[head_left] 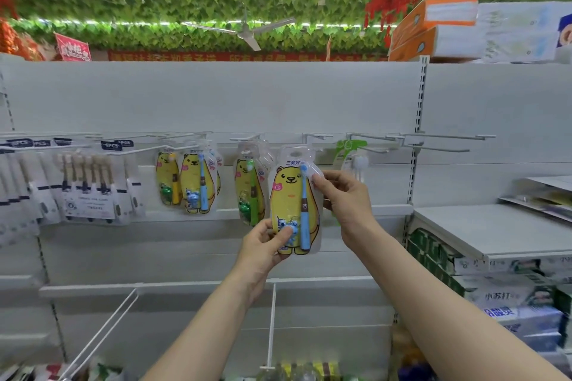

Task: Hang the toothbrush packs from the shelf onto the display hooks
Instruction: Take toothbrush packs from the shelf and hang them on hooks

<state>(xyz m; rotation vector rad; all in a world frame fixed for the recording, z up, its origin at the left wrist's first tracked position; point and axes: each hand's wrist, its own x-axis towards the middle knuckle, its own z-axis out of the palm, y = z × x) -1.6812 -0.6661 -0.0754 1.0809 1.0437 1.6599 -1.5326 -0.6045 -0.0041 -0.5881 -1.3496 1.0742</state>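
A yellow bear toothbrush pack (292, 192) with a blue brush is held upright in front of the white display panel, its top hole just below a short white hook (317, 136). My left hand (266, 244) grips its lower left corner, thumb over the blue toy. My right hand (346, 198) pinches its upper right edge. More bear packs hang to the left: one with a green brush (249, 189) and a group with a blue brush (195, 182).
Empty long hooks (445, 138) stick out at the right. A green pack (351, 155) hangs behind my right hand. White multi-brush packs (89, 185) fill the left hooks. Toothpaste boxes (501, 297) sit on the right shelves. Wire dividers (272, 325) stand on the lower shelf.
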